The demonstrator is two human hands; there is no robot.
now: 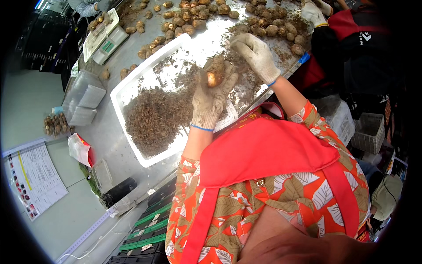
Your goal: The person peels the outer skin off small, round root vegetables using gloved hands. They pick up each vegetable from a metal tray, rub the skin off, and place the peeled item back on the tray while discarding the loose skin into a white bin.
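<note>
My left hand (211, 97), in a soiled knit work glove, holds a brown hairy taro corm (216, 67) over the edge of a white plastic tub (127, 130). The corm's pale orange cut end faces me. To the right, my right hand (255, 56), also gloved, is raised above the metal table with its fingers bent. Whether anything sits between those fingertips I cannot tell. A heap of brown fibrous peelings (155, 122) fills much of the tub, and scraps lie on the table beside it.
Several taro corms (191, 16) lie on the far side of the table, more of them (273, 28) at right. A scale (105, 41) and clear plastic containers (84, 95) stand left. Another person's gloved hand (313, 15) is at top right. A black cylinder (118, 191) lies near the edge.
</note>
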